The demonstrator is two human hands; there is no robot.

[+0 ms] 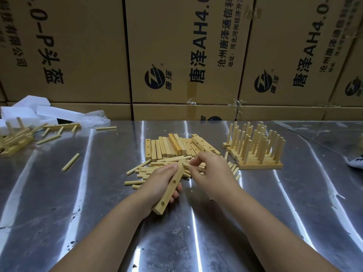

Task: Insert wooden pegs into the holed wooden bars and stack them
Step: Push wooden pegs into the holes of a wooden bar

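My left hand (157, 183) grips a holed wooden bar (171, 188), held tilted over the steel table, with two empty holes showing along its face. My right hand (211, 173) pinches a wooden peg (197, 168) whose tip sits at the bar's top hole. Beneath both hands lies a heap of loose pegs (145, 172). Behind it a row of empty holed bars (172, 147) lies flat. To the right stands a stack of finished bars (255, 152) with pegs upright.
The steel table (98, 193) carries stray pegs (70, 162) on the left, more pegged bars (13, 138) at the far left, and white foam blocks (33, 110). Cardboard boxes (176, 55) wall off the back. Something dark and white (356, 162) shows at the right edge.
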